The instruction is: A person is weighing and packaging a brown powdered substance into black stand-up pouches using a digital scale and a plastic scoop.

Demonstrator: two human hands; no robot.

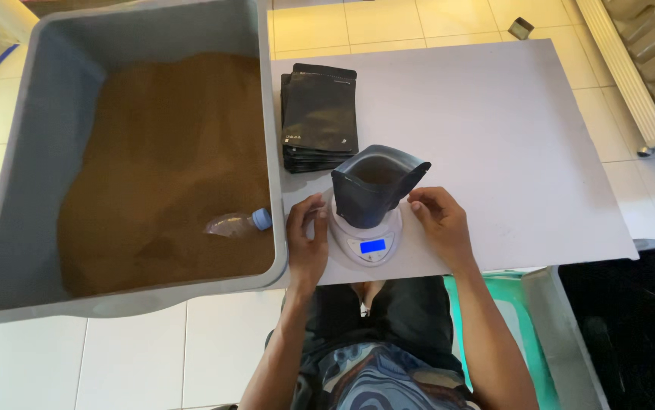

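A pale grey desk (494, 137) stands over a floor of cream tiles (418, 23); on it, near its left edge, lies a stack of flat black pouches (318, 118); just in front of the stack sits a small white scale (365, 235) with a lit blue display, close to the near edge. A large grey tub (9, 190) of brown powder rests on the floor, touching the desk's left side; a small dark object (521, 28) lies on the tiles beyond the far edge.

Home packing spot, tiled floor (145, 357), powder tub (9, 190), scale (365, 235)

Left hand (306, 241) and right hand (439, 222) rest apart (fingers loose, nothing held).
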